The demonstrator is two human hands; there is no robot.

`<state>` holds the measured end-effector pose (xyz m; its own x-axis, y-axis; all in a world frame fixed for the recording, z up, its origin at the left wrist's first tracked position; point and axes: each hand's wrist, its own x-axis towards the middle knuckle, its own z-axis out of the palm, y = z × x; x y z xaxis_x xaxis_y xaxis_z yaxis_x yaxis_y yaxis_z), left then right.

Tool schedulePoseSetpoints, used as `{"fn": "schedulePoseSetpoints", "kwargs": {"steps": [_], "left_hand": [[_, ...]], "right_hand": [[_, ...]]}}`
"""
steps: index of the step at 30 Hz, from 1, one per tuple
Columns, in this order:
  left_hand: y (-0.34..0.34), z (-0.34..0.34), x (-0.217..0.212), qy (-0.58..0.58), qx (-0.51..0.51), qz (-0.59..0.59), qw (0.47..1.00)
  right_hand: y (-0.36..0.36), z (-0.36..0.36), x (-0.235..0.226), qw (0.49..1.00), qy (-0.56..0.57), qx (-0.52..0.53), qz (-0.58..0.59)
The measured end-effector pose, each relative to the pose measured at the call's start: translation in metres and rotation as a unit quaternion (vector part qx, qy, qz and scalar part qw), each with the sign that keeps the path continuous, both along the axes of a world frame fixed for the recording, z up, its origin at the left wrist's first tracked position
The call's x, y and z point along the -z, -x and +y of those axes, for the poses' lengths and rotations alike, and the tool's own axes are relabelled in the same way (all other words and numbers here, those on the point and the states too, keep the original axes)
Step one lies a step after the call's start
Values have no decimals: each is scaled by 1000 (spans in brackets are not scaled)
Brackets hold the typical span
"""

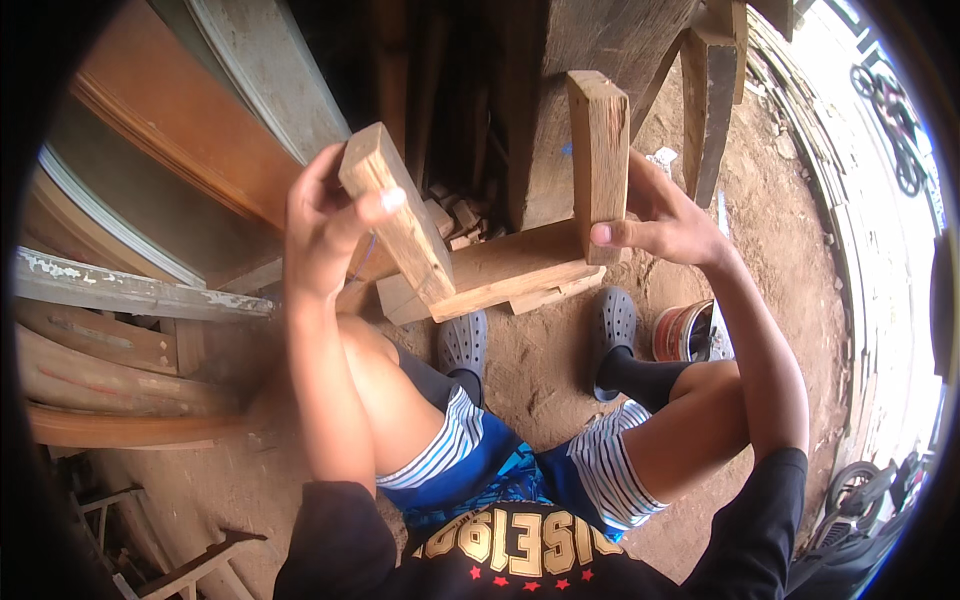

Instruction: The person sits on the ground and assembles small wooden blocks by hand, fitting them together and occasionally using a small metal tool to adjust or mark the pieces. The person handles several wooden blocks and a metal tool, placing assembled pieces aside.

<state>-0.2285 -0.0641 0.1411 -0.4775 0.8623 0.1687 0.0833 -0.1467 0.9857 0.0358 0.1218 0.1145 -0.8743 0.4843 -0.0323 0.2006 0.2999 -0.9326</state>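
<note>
In my left hand (330,230) is a short wooden block (400,220), gripped with the thumb across its near face. It leans to the left, its lower end against a thick wooden beam (510,262) lying in front of my feet. A second wooden block (598,160) stands nearly upright at the beam's right end. My right hand (665,215) holds that block from the right side, thumb on its near face near the bottom, the other fingers mostly hidden behind it. Beneath the beam lies another piece of wood (560,290).
Wooden frames and boards (190,110) lean at the left. Behind the beam stand a large rough plank (570,120) and a wooden leg (705,110). Small wood offcuts (462,215) lie beyond the beam. A round bucket (683,332) sits beside my right foot on the dirt ground (770,290).
</note>
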Motion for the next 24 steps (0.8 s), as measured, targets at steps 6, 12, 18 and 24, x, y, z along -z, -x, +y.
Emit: {"fn": "schedulePoseSetpoints", "kwargs": {"steps": [6, 12, 18, 24], "left_hand": [[2, 5, 3, 11, -1, -15, 1000], [2, 6, 6, 28, -16, -30, 999], [0, 8, 6, 23, -14, -40, 999], [-1, 7, 5, 26, -7, -68, 997]], "right_hand": [[-3, -6, -9, 1000, 12, 8, -11], [-6, -14, -16, 999, 46, 22, -10], [-6, -16, -13, 999, 34, 36, 10], [-5, -21, -14, 998, 47, 46, -4]]}}
